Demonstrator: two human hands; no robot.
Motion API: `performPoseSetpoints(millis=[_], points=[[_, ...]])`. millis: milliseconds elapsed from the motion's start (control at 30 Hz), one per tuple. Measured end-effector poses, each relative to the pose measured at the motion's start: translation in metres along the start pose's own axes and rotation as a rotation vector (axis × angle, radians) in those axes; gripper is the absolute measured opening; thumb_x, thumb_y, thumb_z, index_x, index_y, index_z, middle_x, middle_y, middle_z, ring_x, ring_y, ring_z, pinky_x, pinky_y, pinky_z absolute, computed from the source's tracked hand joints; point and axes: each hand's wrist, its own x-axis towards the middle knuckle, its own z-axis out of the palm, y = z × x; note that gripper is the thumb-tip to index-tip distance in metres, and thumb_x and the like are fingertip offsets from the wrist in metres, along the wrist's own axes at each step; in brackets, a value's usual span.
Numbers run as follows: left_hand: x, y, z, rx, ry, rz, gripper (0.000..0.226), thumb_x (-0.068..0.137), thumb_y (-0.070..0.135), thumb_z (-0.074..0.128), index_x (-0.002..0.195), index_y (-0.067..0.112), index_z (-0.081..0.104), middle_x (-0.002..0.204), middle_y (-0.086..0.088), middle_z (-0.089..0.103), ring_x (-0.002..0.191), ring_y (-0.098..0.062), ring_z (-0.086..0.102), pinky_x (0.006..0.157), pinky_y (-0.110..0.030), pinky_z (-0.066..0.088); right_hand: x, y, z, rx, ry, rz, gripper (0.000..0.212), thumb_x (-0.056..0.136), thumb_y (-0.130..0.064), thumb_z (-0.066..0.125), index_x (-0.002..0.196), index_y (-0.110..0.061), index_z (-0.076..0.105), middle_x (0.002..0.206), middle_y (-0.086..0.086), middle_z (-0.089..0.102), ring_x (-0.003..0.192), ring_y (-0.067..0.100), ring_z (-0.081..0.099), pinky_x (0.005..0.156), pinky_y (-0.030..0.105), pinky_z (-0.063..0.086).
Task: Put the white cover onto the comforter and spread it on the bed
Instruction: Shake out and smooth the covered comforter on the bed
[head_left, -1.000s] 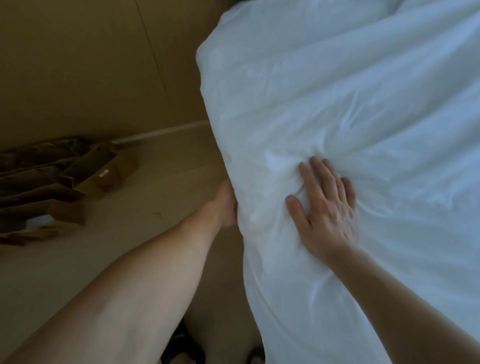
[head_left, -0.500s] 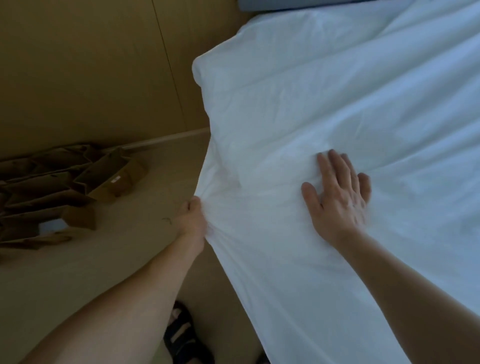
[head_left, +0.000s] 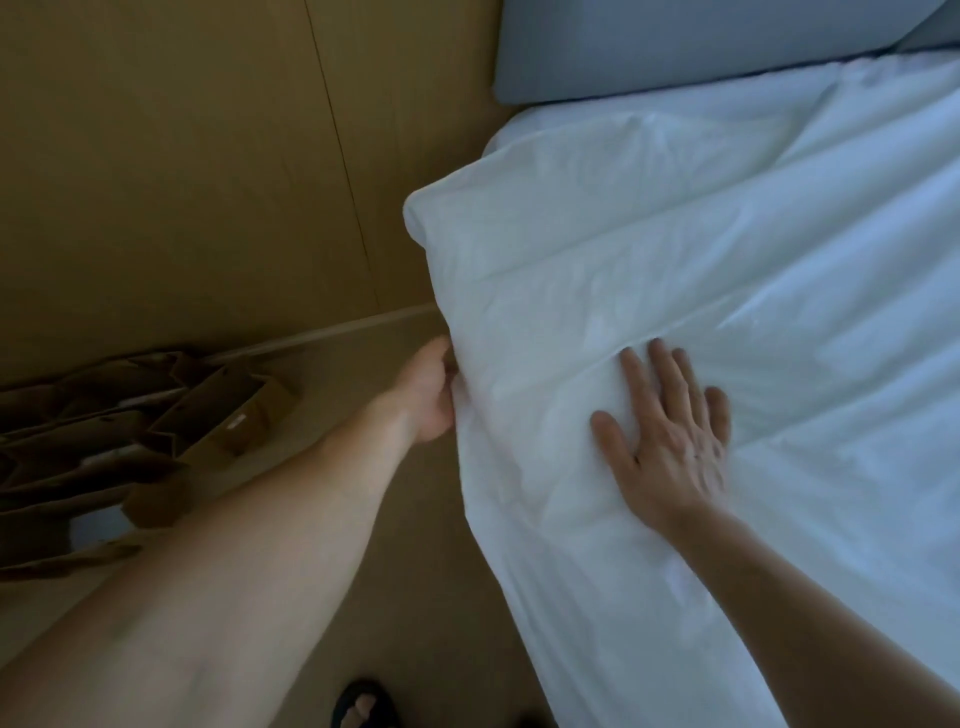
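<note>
The white cover (head_left: 753, 249), with the comforter inside it out of sight, lies spread over the bed and hangs over the bed's left side. My left hand (head_left: 428, 392) grips the cover's hanging edge below its near-left corner, fingers hidden in the cloth. My right hand (head_left: 670, 441) lies flat on top of the cover, fingers straight and spread, pressing it down just right of the left hand.
A grey-blue pillow (head_left: 675, 47) lies at the head of the bed. Several brown paper bags (head_left: 171, 431) lie on the floor to the left, along the tan wall (head_left: 182, 156). My sandalled foot (head_left: 363, 706) shows at the bottom edge.
The cover's corner has come down from a raised bulge and now lies flatter on the bed. My left hand pulled the edge outward, then moved back against the bed side. The pillow has come into view.
</note>
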Motion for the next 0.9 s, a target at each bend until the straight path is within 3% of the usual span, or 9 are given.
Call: performPoseSetpoints(millis=[67, 200, 300, 400, 467, 600, 700, 800, 900], points=[[0.010, 0.013, 0.002, 0.095, 0.015, -0.026, 0.035, 0.103, 0.033, 0.046, 0.117, 0.011, 0.069, 0.110, -0.007, 0.074, 0.104, -0.024, 0.070, 0.096, -0.039, 0.053, 0.015, -0.010, 0.000, 0.024, 0.022, -0.017, 0.077, 0.090, -0.068, 0.016, 0.158, -0.034, 0.008, 0.167, -0.003, 0.003, 0.153, 0.016, -0.003, 0.123, 0.045, 0.002], [0.023, 0.033, -0.003, 0.183, 0.101, -0.114, 0.031, 0.102, 0.029, 0.050, 0.106, 0.007, 0.072, 0.099, -0.011, 0.075, 0.090, -0.028, 0.071, 0.085, -0.040, 0.058, 0.049, -0.020, -0.002, 0.054, 0.048, -0.048, 0.076, 0.091, -0.066, 0.018, 0.158, -0.033, 0.011, 0.167, -0.002, 0.004, 0.153, 0.016, -0.002, 0.122, 0.044, 0.001], [0.023, 0.039, -0.039, 0.119, 0.378, 0.002, 0.020, 0.099, 0.027, 0.059, 0.091, 0.010, 0.066, 0.088, -0.009, 0.068, 0.078, -0.027, 0.065, 0.071, -0.035, 0.054, 0.079, -0.031, -0.011, 0.085, 0.085, -0.066, 0.077, 0.091, -0.065, 0.018, 0.158, -0.026, 0.019, 0.167, 0.001, 0.011, 0.153, 0.017, 0.002, 0.122, 0.043, 0.002], [0.013, 0.014, -0.077, 0.021, 0.653, 0.135, 0.020, 0.094, 0.028, 0.067, 0.100, 0.009, 0.067, 0.092, -0.007, 0.065, 0.089, -0.031, 0.065, 0.079, -0.038, 0.052, 0.101, -0.038, -0.015, 0.093, 0.070, -0.069, 0.078, 0.091, -0.065, 0.016, 0.158, -0.025, 0.018, 0.166, -0.001, 0.012, 0.153, 0.016, 0.001, 0.122, 0.042, 0.001], [0.005, -0.003, -0.080, 0.089, 0.702, 0.144, 0.022, 0.095, 0.033, 0.064, 0.106, 0.014, 0.065, 0.102, -0.007, 0.065, 0.103, -0.030, 0.064, 0.088, -0.041, 0.051, 0.111, -0.040, -0.018, 0.062, 0.045, -0.087, 0.077, 0.091, -0.064, 0.015, 0.158, -0.025, 0.017, 0.167, 0.000, 0.011, 0.153, 0.017, 0.001, 0.122, 0.044, 0.002], [0.008, 0.015, -0.073, 0.002, 0.485, 0.045, 0.020, 0.101, 0.028, 0.054, 0.109, 0.012, 0.063, 0.110, -0.006, 0.064, 0.104, -0.028, 0.059, 0.101, -0.045, 0.046, 0.131, -0.040, -0.013, 0.014, 0.008, -0.133, 0.073, 0.094, -0.062, 0.017, 0.158, -0.027, 0.017, 0.167, 0.000, 0.008, 0.154, 0.018, -0.002, 0.122, 0.046, 0.001], [0.027, 0.044, -0.074, -0.009, 0.386, 0.045, 0.021, 0.099, 0.024, 0.051, 0.100, 0.010, 0.066, 0.116, -0.012, 0.066, 0.096, -0.028, 0.062, 0.089, -0.044, 0.049, 0.136, -0.042, -0.004, 0.002, 0.041, -0.136, 0.070, 0.095, -0.060, 0.022, 0.157, -0.027, 0.023, 0.166, 0.001, 0.013, 0.154, 0.020, 0.002, 0.122, 0.047, 0.003], [0.053, 0.073, -0.053, -0.088, 0.200, 0.015, 0.050, 0.092, 0.048, 0.058, 0.132, 0.018, 0.060, 0.132, -0.008, 0.062, 0.117, -0.028, 0.061, 0.097, -0.043, 0.047, 0.135, -0.040, 0.002, 0.006, 0.070, -0.144, 0.068, 0.096, -0.058, 0.027, 0.156, -0.027, 0.028, 0.165, 0.002, 0.018, 0.153, 0.021, 0.007, 0.121, 0.047, 0.006], [0.075, 0.097, -0.027, -0.097, 0.107, 0.016, 0.057, 0.083, 0.058, 0.065, 0.126, 0.021, 0.066, 0.124, -0.005, 0.069, 0.116, -0.025, 0.064, 0.101, -0.043, 0.047, 0.137, -0.037, 0.004, 0.027, 0.100, -0.161, 0.066, 0.096, -0.056, 0.031, 0.154, -0.025, 0.032, 0.164, 0.004, 0.023, 0.153, 0.024, 0.013, 0.121, 0.048, 0.010]])
